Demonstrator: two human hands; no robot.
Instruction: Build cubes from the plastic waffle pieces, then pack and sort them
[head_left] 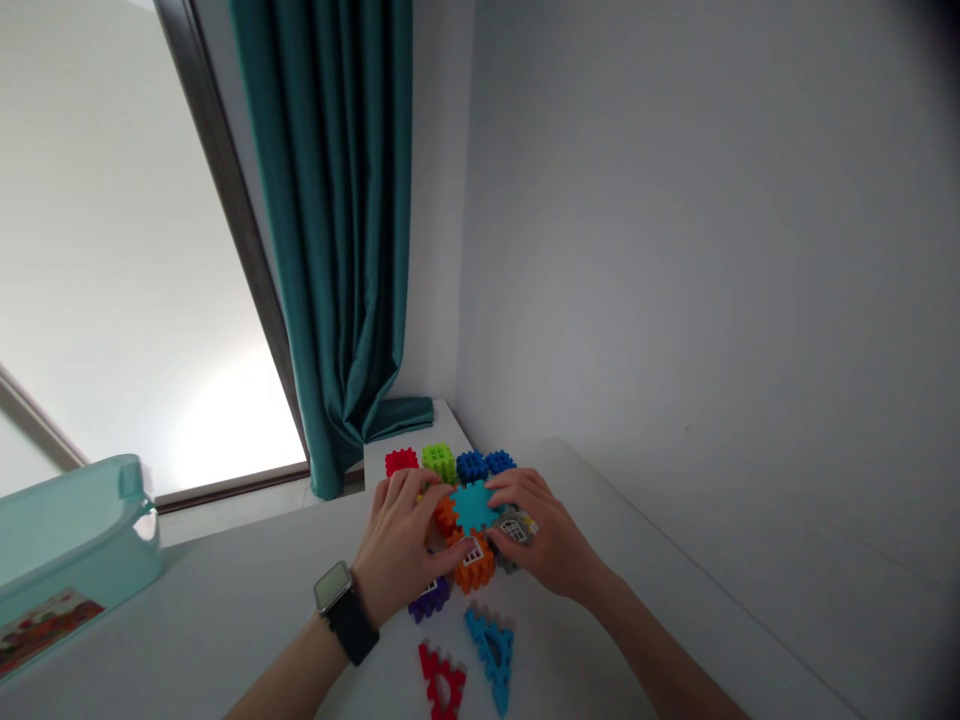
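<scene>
A cluster of interlocking plastic building blocks stands on the white table, partly hidden by my hands. At its middle lies a light blue toothed square panel (474, 507). My left hand (405, 535) curls around the cluster's left side, its fingertips at the panel's left edge and its thumb on an orange block (474, 572) with a white window. On the right, my right hand (541, 525) grips the panel's edge, with its thumb by a grey block (514, 526) with a white window. A purple block (429, 602) shows below my left hand.
Behind the hands are a red block (401, 460), a lime green block (439, 461) and dark blue blocks (472, 466). A blue triangular piece (504, 648) and a red one (431, 664) lie in front. A teal bin (139, 560) stands left; a wall (675, 300) bounds the right.
</scene>
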